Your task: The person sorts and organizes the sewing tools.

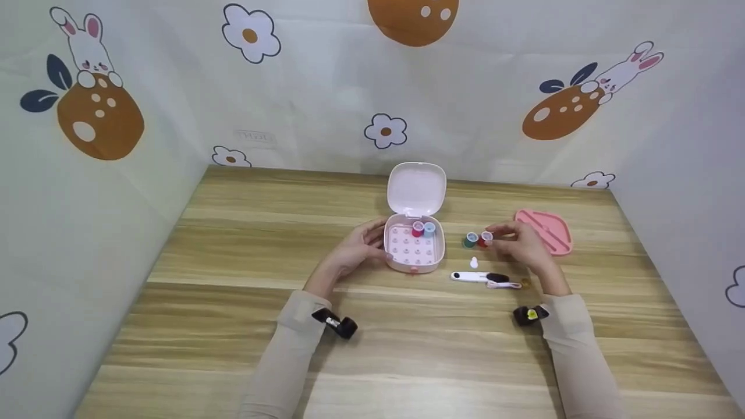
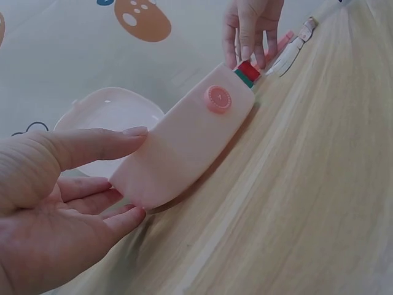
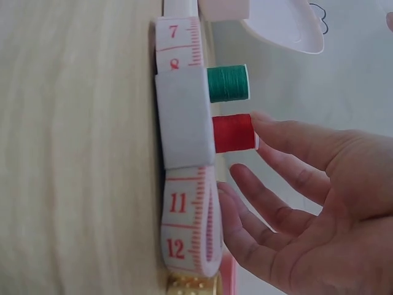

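My left hand (image 1: 356, 250) grips the left side of an open pale pink box (image 2: 184, 147), thumb at the front corner and fingers along the side. Inside, at the back, stand a pinkish-red thread spool (image 1: 418, 229) and a light blue spool (image 1: 429, 230). To the right of the box, my right hand (image 1: 521, 247) pinches a red thread spool (image 3: 233, 133) near its top. That spool stands upright beside a green thread spool (image 3: 227, 83), which no finger touches.
In front of the spools lie a small white piece (image 1: 474, 262), a white tool with a black end (image 1: 468, 276), a folded tape measure (image 3: 184, 246) and a gold thimble-like piece (image 3: 193, 284). A pink divided tray (image 1: 560, 235) lies behind my right hand.
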`<state>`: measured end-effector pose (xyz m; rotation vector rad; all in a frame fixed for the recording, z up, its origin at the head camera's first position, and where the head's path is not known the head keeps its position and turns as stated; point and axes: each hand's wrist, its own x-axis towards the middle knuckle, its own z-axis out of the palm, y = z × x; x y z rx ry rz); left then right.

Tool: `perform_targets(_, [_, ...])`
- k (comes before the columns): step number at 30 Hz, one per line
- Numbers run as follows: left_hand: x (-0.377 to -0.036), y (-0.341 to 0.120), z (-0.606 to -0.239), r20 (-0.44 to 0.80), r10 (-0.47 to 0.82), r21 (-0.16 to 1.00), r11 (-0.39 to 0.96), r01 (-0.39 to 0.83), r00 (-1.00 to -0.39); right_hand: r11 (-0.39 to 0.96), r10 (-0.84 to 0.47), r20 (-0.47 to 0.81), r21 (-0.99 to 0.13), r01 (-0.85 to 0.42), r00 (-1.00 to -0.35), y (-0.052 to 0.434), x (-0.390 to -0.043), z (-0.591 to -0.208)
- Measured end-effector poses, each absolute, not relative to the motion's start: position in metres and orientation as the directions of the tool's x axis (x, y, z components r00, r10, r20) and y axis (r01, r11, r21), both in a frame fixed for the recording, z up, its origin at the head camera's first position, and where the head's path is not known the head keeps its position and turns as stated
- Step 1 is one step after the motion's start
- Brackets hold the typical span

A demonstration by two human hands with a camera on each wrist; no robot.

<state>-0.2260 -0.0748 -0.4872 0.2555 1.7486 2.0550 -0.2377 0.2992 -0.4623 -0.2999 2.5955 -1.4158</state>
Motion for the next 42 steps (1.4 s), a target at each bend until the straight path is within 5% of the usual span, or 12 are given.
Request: perform_targets(42, [-0.228,-0.074,-0.487,-0.143,0.421,0.978,-0.079,-0.193,-0.896,0.615,-0.13,-0.025,-0.786,-0.061,-0.991,0.272,-0.238,-0.435])
